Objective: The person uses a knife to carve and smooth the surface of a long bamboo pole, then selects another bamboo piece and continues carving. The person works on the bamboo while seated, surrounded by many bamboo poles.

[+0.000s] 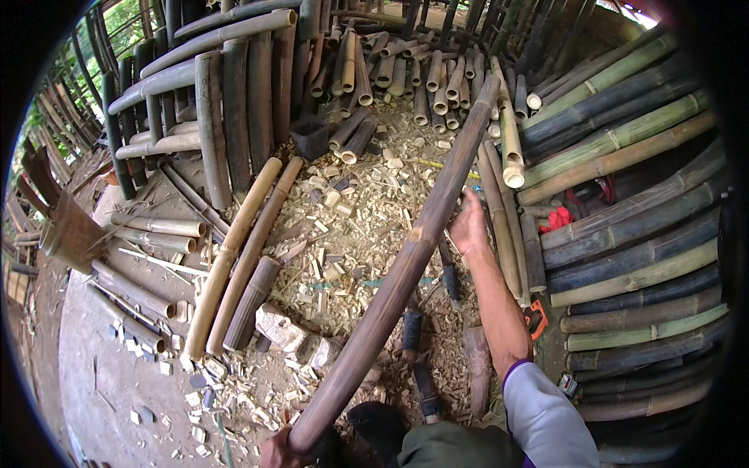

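A long dark brown bamboo pole point(394, 273) slants across the view, from the lower left up to the far right of middle. At its near end my left hand point(278, 450) is closed around it, partly cut off by the lower edge. My right hand point(468, 225) is beside the pole's right side, past its middle, palm toward it and fingers stretched out. Its thumb side is partly hidden by the pole, so I cannot tell whether it touches. Below the pole lie dark-handled tools point(412, 331), with their ends partly hidden.
Wood chips point(335, 210) cover the ground. Bamboo poles point(624, 257) are stacked along the right, near an orange-handled saw point(536, 318). Cut bamboo tubes point(398, 78) are piled at the back. Two poles point(234, 249) and a pale wood block point(282, 327) lie left; a dark bucket point(310, 138) stands behind.
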A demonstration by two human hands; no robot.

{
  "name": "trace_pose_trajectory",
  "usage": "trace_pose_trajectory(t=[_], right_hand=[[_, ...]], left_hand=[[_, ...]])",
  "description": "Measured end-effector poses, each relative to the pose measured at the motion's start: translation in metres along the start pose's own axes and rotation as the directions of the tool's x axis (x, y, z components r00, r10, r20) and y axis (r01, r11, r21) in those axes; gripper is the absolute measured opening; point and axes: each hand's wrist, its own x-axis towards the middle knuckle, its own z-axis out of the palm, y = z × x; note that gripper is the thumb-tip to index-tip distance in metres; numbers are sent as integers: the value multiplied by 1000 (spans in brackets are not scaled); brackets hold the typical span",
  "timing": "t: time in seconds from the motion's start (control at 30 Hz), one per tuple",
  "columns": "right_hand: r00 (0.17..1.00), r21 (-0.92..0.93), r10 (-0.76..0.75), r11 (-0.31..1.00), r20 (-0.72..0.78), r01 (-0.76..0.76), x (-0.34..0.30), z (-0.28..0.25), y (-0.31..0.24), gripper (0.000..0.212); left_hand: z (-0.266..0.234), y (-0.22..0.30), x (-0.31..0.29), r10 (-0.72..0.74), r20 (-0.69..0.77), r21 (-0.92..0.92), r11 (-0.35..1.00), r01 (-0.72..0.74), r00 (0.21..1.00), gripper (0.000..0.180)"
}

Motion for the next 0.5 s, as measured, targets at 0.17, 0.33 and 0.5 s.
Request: trace_pose_trajectory(t=[0.17, 0.33, 0.5], right_hand=[[988, -223, 147, 962, -55, -156, -119, 25, 65, 107], [804, 71, 476, 844, 356, -532, -310, 56, 163, 72], [880, 81, 439, 885, 181, -459, -280, 47, 153, 70]], left_hand=[[-33, 101, 81, 290, 17, 53, 955, -291, 957, 60], [-19, 229, 177, 515, -8, -124, 850, -512, 857, 82], [-18, 275, 202, 680, -39, -472, 633, -614, 732, 126]])
